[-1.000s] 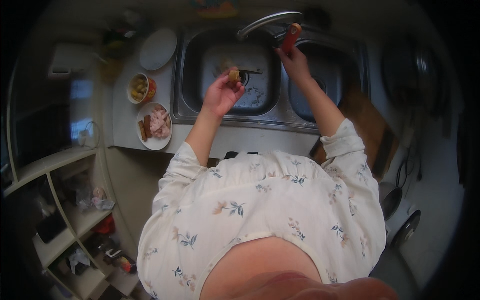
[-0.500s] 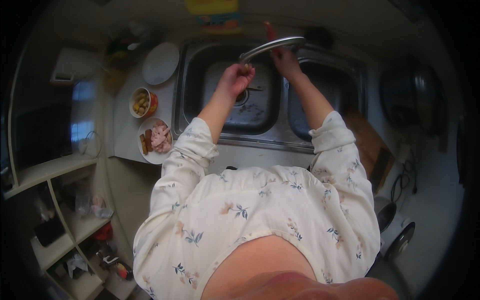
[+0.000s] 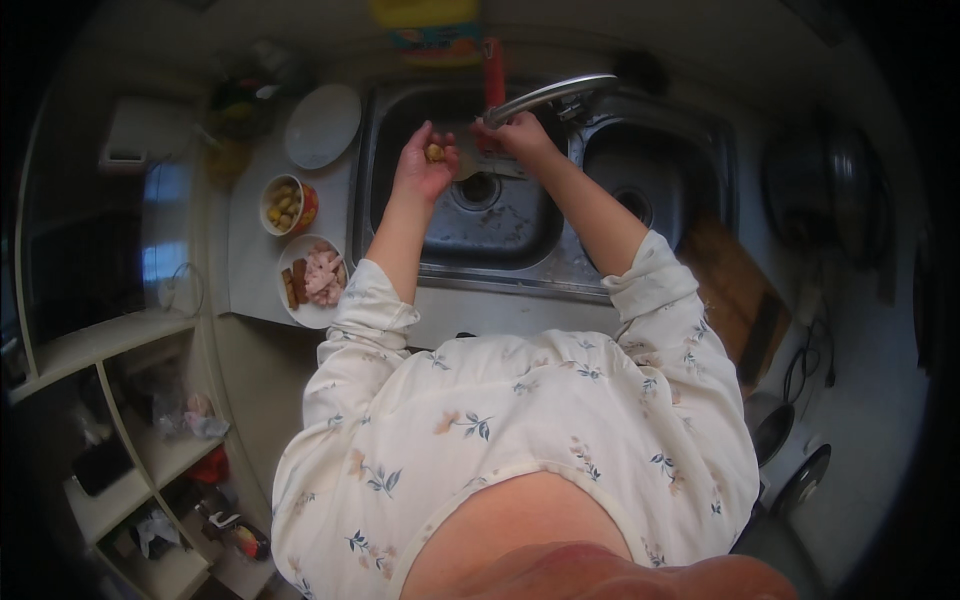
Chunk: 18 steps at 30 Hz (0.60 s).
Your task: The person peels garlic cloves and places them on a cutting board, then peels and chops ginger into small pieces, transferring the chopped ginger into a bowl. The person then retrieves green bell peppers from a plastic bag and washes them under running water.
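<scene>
Stainless steel forms the sink [image 3: 500, 240], and I count in it two basins side by side, with one drain in each. Over the left basin I see two bare hands of one person. The left hand [image 3: 427, 170] is half curled, palm turned up, and it holds one small yellow-brown piece [image 3: 434, 153] at the bent fingers. The right hand [image 3: 517, 140] is closed narrow on one red handle [image 3: 493, 75], which points away from the person; what tool it belongs to, I cannot tell. One curved faucet [image 3: 550, 93] crosses above this handle and hides a part of it. The two hands are near each other but apart.

On the counter at the left stand three vessels. These are one white plate [image 3: 322, 127] at the back, one red-sided tub [image 3: 309, 208] in the middle with several yellow-brown lumps [image 3: 285, 210], too crowded to count surely, and one second plate [image 3: 316, 318] at the front. This last one carries two brown sticks [image 3: 294, 284] and a heap of pink pieces [image 3: 324, 275]. Behind the sink is one yellow container [image 3: 425, 15]; to the right lies one wooden board [image 3: 722, 270].
</scene>
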Available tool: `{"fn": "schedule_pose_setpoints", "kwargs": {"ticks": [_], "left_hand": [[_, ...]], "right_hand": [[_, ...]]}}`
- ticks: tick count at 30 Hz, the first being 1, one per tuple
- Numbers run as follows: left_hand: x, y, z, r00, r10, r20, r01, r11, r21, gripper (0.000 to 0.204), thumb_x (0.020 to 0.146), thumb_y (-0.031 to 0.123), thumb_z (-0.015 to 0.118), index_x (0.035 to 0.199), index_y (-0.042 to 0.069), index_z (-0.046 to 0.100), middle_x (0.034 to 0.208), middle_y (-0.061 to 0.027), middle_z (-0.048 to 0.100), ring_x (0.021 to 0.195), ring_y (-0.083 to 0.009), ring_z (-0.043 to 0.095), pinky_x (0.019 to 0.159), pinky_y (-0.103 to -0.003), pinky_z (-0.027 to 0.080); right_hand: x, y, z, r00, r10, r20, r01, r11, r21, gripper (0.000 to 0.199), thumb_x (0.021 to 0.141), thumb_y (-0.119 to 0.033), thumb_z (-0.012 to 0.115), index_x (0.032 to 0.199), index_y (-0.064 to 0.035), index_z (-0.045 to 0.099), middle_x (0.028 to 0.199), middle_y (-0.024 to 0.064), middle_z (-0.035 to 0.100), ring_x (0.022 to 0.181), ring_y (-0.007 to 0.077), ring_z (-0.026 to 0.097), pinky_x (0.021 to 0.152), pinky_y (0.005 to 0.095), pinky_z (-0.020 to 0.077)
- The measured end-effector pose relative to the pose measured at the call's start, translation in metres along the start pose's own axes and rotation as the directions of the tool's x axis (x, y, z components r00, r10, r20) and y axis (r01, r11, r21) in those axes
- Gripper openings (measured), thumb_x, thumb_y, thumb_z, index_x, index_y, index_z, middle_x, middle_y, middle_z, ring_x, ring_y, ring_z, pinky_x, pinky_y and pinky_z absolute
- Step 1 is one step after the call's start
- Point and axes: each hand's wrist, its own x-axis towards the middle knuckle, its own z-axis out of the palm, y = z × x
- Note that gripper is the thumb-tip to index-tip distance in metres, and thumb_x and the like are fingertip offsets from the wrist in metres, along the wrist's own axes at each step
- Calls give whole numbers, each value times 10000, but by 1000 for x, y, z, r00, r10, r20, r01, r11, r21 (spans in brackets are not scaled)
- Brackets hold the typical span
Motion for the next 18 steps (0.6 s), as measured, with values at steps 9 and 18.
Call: {"fn": "schedule_pose_setpoints", "kwargs": {"ticks": [9, 18], "left_hand": [[18, 4, -89, 825, -280, 490, 327, 945, -11, 126, 799, 203, 618, 770, 92, 567, 686, -29, 535, 563, -116, 468, 469, -148, 381], [2, -33, -23, 980, -51, 192, 23, 989, 145, 133, 778, 125, 572, 900, 73, 571, 767, -41, 558, 674, -143, 500, 614, -271, 452]], "right_hand": [[1, -14, 24, 995, 91, 25, -87, 985, -151, 256, 804, -253, 617, 847, -5, 570, 757, 87, 611, 684, 158, 597, 601, 282, 486], [6, -20, 1, 992, -86, -95, 71, 986, -153, 240, 829, -251, 595, 902, -23, 609, 810, 54, 607, 711, 133, 570, 616, 257, 461]]}}
